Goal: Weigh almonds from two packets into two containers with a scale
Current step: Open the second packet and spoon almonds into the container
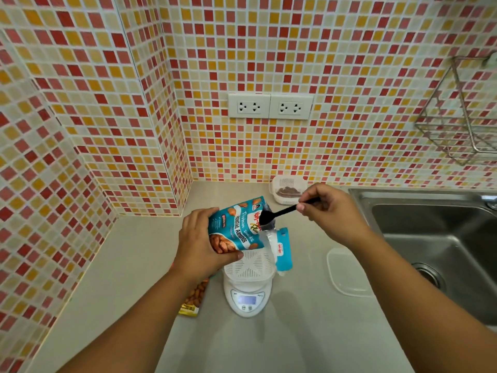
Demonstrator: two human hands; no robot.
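My left hand point(200, 246) grips a blue packet of roasted almonds point(236, 227), held tilted above the scale with its torn top hanging down to the right. My right hand point(330, 211) pinches the handle of a black spoon point(279, 212), whose bowl is at the packet's open mouth. Under the packet a white slotted container point(251, 266) sits on the white digital scale point(247, 297); no almonds show in it. A second container point(287, 192) with brown almonds inside stands by the back wall. A second almond packet point(195, 298) lies flat on the counter, partly under my left forearm.
A clear lid point(347, 273) lies on the counter right of the scale. The steel sink point(435, 238) takes up the right side. A wire rack point(457, 117) hangs on the tiled wall, and two sockets point(270, 106) sit above the counter.
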